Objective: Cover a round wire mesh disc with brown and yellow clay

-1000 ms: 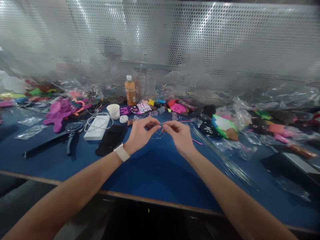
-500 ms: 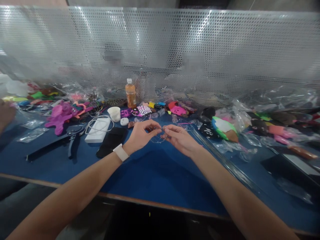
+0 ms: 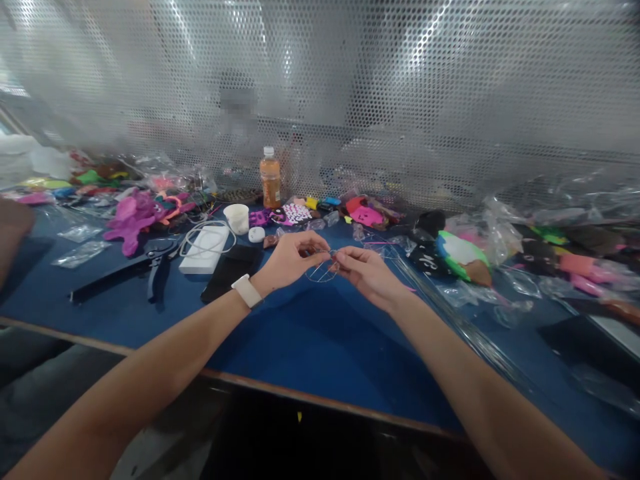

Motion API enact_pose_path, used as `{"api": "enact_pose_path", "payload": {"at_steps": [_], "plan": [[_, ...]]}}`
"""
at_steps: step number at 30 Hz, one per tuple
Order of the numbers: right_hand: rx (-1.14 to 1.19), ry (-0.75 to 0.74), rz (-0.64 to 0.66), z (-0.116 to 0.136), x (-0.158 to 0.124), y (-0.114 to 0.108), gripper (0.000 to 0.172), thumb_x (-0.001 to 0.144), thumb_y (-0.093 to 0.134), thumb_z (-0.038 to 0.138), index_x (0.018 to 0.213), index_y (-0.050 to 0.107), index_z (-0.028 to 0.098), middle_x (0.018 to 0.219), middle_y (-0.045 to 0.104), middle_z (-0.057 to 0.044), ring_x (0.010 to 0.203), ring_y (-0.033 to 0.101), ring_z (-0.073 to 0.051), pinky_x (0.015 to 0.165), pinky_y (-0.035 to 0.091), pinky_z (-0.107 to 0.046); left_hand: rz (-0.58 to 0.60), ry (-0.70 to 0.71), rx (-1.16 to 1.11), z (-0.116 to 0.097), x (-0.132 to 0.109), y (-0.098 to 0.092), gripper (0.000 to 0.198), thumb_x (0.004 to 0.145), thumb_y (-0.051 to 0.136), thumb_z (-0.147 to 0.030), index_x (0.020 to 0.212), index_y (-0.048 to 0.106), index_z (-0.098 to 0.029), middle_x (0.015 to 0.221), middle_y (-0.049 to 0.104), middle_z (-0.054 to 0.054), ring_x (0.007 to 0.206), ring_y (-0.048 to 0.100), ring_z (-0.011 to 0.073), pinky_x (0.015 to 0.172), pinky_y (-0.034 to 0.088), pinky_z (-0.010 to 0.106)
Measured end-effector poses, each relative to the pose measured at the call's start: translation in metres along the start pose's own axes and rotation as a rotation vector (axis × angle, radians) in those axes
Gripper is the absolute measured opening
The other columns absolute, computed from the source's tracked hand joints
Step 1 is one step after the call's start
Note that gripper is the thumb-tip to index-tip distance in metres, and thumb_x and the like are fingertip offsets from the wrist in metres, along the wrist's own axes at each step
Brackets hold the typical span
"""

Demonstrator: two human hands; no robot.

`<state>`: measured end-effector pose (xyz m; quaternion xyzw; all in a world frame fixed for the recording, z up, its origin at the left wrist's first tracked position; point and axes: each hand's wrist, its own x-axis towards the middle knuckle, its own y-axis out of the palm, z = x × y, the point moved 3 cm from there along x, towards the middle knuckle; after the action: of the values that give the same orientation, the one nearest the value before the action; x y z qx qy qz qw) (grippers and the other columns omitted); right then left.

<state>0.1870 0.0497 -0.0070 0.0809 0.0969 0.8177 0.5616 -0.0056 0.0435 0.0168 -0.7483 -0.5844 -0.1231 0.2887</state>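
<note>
Above the blue table, my left hand pinches a thin wire frame with a rounded outline. My right hand has its thumb and fingers closed on the same wire frame from the other side, the fingertips of both hands nearly touching. Just where the fingertips meet, the wire is partly hidden and too fine to make out. A white band circles my left wrist. Left of that hand lies a dark pouch or phone, beside a white box with a white cable looped over it.
Long-handled cutters lie on the left. Behind stand a white cup and an orange drink bottle. A bundle of straight wires runs along the right. Colourful soft pieces and plastic bags line the perforated metal screen. Another person's arm shows far left.
The view has shifted, so the table items appear slightly right and higher. Both hands stay together on the wire frame, whose rounded outline now shows more clearly below the fingers.
</note>
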Motion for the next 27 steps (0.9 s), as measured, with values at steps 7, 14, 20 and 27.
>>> {"api": "enact_pose_path", "payload": {"at_steps": [7,14,20,27], "plan": [[-0.002,-0.002,0.017,-0.0011,-0.0006,0.0012,0.025,0.072,0.096,0.039,0.081,0.081,0.022,0.087,0.075,-0.001,0.087,0.068,-0.016,0.1,0.054,-0.038,0.025,-0.021,-0.045,0.0047,0.0,-0.0002,0.012,0.089,0.08,-0.026,0.094,0.076,-0.016,0.084,0.077,0.005,0.07,0.07,0.0134,0.066,0.058,0.026],[0.006,0.01,0.068,0.0004,-0.005,0.0081,0.023,0.075,0.094,0.04,0.082,0.081,0.022,0.09,0.075,-0.001,0.091,0.068,-0.016,0.105,0.051,-0.037,0.035,-0.027,-0.083,0.005,0.0006,-0.0019,0.014,0.087,0.082,-0.027,0.09,0.076,-0.015,0.081,0.077,0.005,0.069,0.07,0.0135,0.063,0.056,0.025],[-0.003,-0.006,0.006,0.0005,-0.0028,0.0033,0.026,0.07,0.097,0.039,0.082,0.082,0.022,0.089,0.077,-0.001,0.09,0.069,-0.016,0.102,0.052,-0.038,0.003,-0.013,-0.074,0.0017,0.0006,-0.0046,0.014,0.086,0.084,-0.028,0.088,0.079,-0.015,0.082,0.077,0.006,0.069,0.068,0.0128,0.062,0.052,0.024],[0.017,-0.076,-0.022,0.0081,-0.0039,0.0069,0.022,0.07,0.095,0.034,0.076,0.079,0.021,0.08,0.073,-0.002,0.08,0.065,-0.017,0.087,0.054,-0.037,-0.022,-0.033,-0.182,-0.0008,0.002,-0.0042,0.018,0.083,0.087,-0.028,0.088,0.076,-0.014,0.077,0.075,0.004,0.066,0.066,0.0115,0.062,0.052,0.023]]}}
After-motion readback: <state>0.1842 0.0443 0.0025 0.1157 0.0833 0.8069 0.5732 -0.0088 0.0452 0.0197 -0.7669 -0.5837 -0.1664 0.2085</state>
